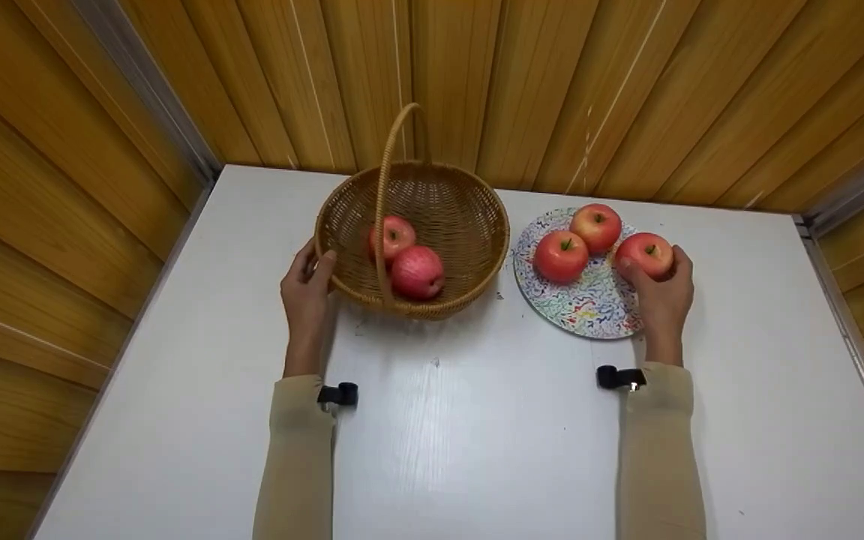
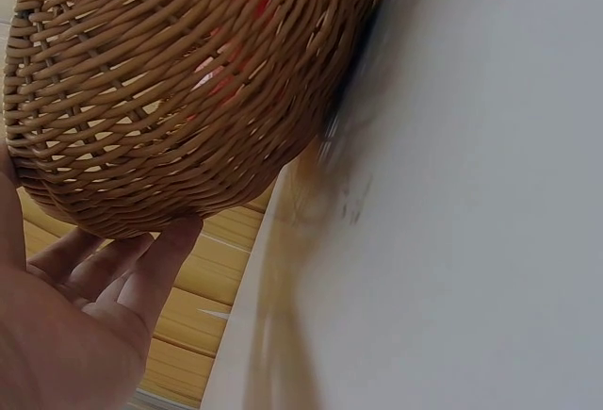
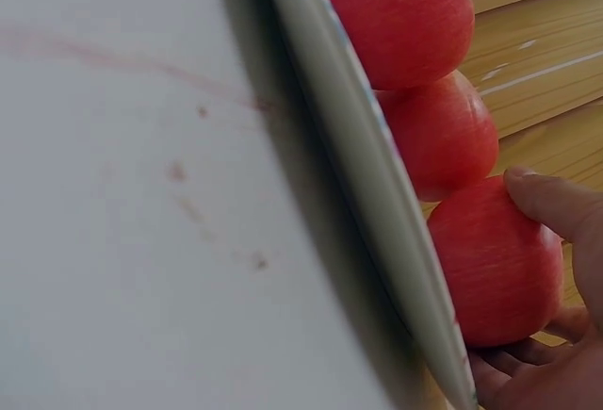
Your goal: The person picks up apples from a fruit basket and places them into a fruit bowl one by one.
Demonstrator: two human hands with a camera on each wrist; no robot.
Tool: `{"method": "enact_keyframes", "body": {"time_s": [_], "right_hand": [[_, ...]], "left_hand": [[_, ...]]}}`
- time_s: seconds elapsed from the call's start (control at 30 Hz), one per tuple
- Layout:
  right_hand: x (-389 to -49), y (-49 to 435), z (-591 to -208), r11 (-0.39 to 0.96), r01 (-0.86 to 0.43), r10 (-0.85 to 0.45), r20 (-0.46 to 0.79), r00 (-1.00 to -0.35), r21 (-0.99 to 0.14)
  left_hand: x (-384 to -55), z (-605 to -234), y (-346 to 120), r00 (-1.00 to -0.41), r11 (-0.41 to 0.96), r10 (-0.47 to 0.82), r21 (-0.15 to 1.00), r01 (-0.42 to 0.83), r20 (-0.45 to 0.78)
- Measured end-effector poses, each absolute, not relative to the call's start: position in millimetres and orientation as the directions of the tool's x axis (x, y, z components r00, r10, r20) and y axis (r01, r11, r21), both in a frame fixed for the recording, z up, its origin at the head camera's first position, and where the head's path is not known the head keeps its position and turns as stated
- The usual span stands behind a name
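Observation:
My left hand (image 1: pixel 306 289) holds the left side of a wicker basket (image 1: pixel 469 296), thumb at the rim and fingers against the outer weave. Its tall handle arches over the bowl, and two red apples (image 1: pixel 418 272) lie inside. On the right, my right hand (image 1: pixel 664 292) grips a red apple (image 1: pixel 646 253) at the right edge of a patterned plate (image 1: pixel 589 311). In the right wrist view the thumb lies on one side of this apple (image 3: pixel 499 264), with fingers beneath it. Two more apples (image 1: pixel 561 256) sit on the plate, stems up.
Basket and plate stand side by side near the back of a white table (image 1: pixel 469 442). Wood-panelled walls (image 1: pixel 537 90) rise behind it and at both sides. Each sleeve carries a small black wrist camera (image 1: pixel 338 394).

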State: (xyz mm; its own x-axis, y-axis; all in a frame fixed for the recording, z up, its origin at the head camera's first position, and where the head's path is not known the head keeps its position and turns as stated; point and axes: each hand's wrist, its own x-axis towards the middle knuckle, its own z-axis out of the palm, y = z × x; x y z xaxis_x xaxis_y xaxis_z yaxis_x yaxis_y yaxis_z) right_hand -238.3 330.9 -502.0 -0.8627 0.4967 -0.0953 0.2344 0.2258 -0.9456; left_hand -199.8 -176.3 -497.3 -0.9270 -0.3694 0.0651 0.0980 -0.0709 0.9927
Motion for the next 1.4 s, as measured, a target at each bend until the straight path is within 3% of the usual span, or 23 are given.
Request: {"method": "enact_keyframes", "body": {"time_s": [0.83, 1.2, 1.4], "right_hand": [[-234, 326, -488, 0.196, 0.262, 0.519, -0.126, -0.845, -0.945], [-221, 326, -478, 0.251, 0.216, 0.551, -0.045, -0.834, -0.944], [-217, 319, -468, 0.288, 0.115, 0.564, 0.072, -0.823, -0.951]], "left_hand": [[-198, -497, -177, -0.925, -0.037, -0.374, 0.996, 0.085, 0.065], [-199, -495, -175, -0.920, -0.019, -0.385, 0.997, 0.081, 0.067], [-198, -495, -175, -0.924, -0.023, -0.377, 0.996, 0.081, 0.066]]}}
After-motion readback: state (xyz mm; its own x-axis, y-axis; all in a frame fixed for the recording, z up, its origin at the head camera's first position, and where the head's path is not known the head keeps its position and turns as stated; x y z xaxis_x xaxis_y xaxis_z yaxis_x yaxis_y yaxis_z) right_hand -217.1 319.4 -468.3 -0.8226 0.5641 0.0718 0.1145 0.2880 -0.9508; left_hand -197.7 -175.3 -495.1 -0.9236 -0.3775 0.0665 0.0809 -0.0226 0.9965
